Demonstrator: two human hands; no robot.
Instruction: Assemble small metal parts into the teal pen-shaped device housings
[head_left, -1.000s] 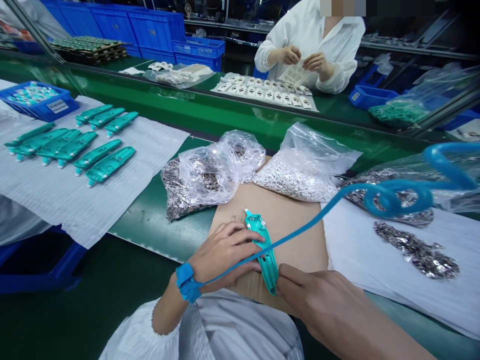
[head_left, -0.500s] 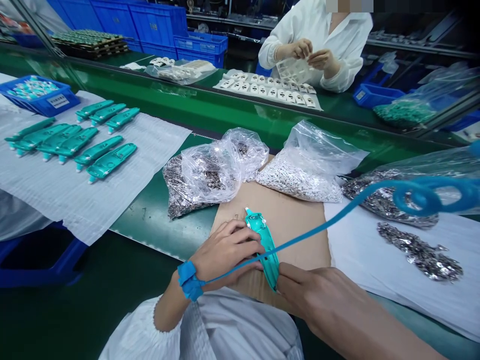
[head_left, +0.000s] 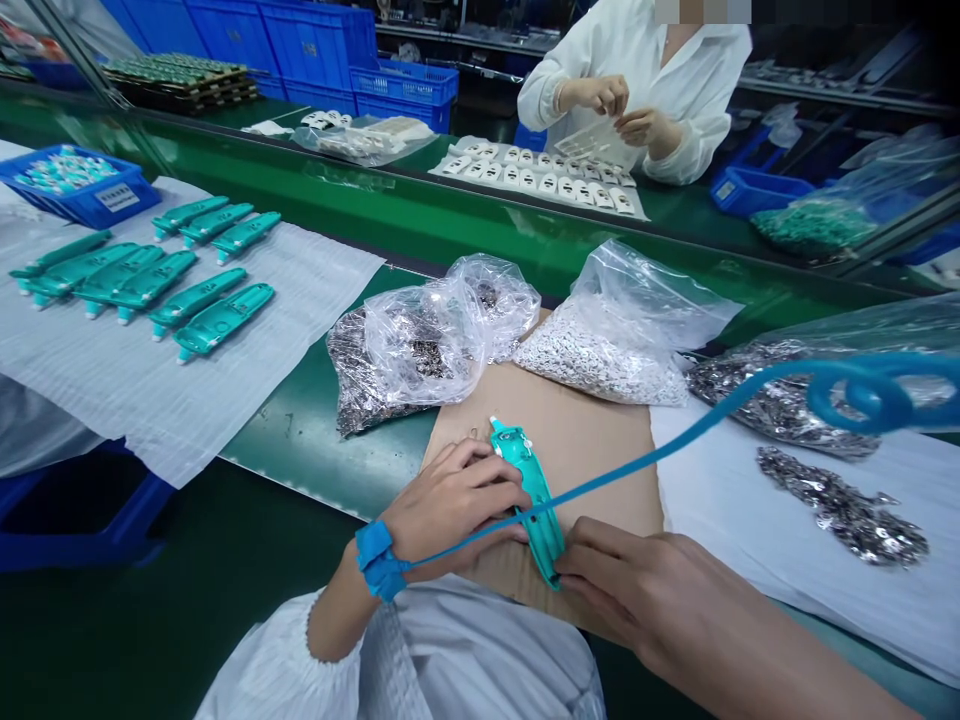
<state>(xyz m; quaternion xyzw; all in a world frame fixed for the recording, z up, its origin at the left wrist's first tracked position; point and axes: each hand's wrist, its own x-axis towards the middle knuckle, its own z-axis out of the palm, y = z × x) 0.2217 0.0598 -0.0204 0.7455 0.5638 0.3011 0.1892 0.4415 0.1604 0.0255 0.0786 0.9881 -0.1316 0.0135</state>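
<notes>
A teal plastic shell, long and hollow side up with a white tip at its far end, lies on brown cardboard. My left hand wears a blue wrist strap and grips the shell's left side. The fingers of my right hand are pinched together at the shell's near right end. Whatever those fingertips hold, if anything, is hidden. From the strap a blue coiled cord runs across the shell toward the right.
Bags of metal parts and white parts stand behind the cardboard. Loose metal pieces lie at right on white sheeting. Several teal shells and a blue bin are at left. Across the divider, a person's hands work over white pieces.
My right hand has shifted slightly right, its fingertips a little away from the shell's edge. The left hand and shell stay put. The other person's hands have moved slightly.
</notes>
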